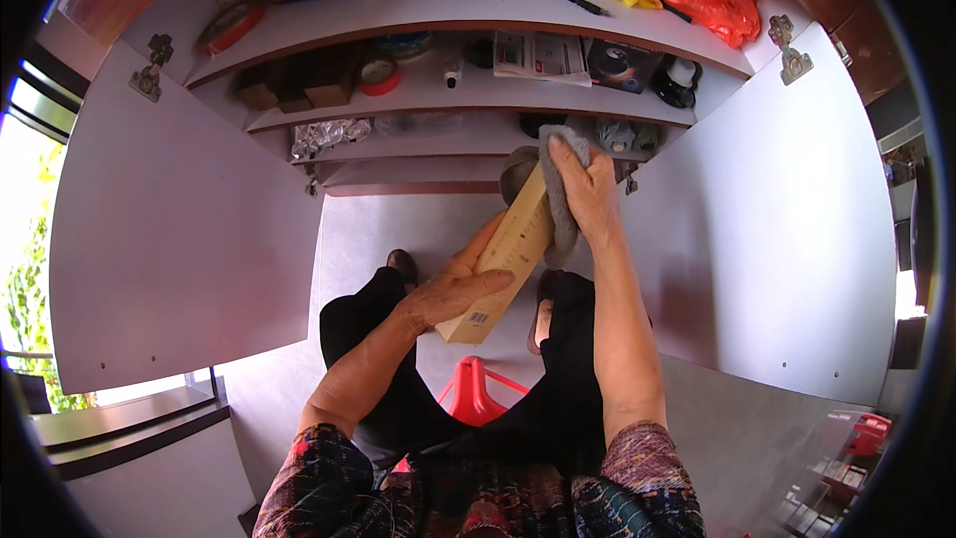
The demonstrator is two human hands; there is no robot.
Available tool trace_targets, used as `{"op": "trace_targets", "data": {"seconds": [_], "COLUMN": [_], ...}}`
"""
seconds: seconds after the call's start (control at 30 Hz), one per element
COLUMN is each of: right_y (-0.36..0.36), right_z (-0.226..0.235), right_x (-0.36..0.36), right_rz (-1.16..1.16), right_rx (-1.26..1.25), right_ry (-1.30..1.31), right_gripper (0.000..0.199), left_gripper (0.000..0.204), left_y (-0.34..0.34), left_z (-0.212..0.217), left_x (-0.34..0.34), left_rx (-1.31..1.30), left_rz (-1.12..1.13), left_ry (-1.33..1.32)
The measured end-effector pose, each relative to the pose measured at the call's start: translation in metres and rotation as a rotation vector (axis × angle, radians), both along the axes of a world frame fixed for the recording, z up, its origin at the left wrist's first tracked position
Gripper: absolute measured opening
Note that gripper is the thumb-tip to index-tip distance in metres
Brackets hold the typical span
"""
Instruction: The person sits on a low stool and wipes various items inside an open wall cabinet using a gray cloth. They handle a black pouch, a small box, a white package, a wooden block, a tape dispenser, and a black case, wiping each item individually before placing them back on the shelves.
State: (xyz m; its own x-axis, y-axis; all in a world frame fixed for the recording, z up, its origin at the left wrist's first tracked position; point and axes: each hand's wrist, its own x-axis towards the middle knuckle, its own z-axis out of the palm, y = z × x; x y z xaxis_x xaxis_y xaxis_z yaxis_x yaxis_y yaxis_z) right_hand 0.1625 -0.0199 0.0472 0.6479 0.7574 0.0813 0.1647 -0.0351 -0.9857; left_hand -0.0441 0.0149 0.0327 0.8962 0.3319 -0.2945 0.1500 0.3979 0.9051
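Cupboard (438, 0); right hand (590, 187) seemingly palm-inward

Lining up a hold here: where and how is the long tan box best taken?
Probably around its lower half, from the left: the box slants up to the right, its narrow body suits wrapping, and the left hand wraps it there. The upper end looks worse: the right hand holds the grey cloth along it.

Open doors (179, 229) leave passage, partly blocked by the box (515, 239)
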Motion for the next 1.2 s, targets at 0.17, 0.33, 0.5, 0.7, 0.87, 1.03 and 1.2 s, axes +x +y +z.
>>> {"op": "trace_targets", "data": {"seconds": [0.17,0.33,0.5,0.7,0.87,1.03,1.2], "right_y": [0.009,0.001,-0.001,-0.010,-0.036,-0.043,-0.019], "right_z": [0.002,0.014,0.013,-0.017,-0.016,-0.011,0.003], "right_x": [0.004,-0.012,-0.038,-0.094,-0.132,-0.142,-0.107], "right_rz": [-0.298,-0.043,-0.131,-0.018,0.204,0.428,0.320], "right_rx": [0.346,0.307,0.161,0.016,0.021,0.172,0.067], "right_ry": [0.686,0.246,-0.017,-0.269,-0.541,-0.885,-0.962], "right_gripper": [0.027,0.027,0.033,0.042,0.055,0.063,0.046], "left_gripper": [0.068,0.064,0.071,0.063,0.064,0.066,0.068], "left_y": [0.002,0.007,0.007,0.012,0.029,0.034,0.012], "left_z": [-0.004,-0.011,-0.009,0.000,-0.007,-0.029,-0.027], "left_x": [0.000,0.000,0.003,0.007,-0.006,-0.016,-0.013], "left_rx": [-0.066,-0.291,-0.131,-0.185,-0.149,-0.631,-0.455], "left_rz": [0.107,0.113,0.189,0.416,0.558,0.399,0.248], "left_ry": [-0.181,-0.311,-0.234,-0.360,-0.252,-0.297,-0.272]}}
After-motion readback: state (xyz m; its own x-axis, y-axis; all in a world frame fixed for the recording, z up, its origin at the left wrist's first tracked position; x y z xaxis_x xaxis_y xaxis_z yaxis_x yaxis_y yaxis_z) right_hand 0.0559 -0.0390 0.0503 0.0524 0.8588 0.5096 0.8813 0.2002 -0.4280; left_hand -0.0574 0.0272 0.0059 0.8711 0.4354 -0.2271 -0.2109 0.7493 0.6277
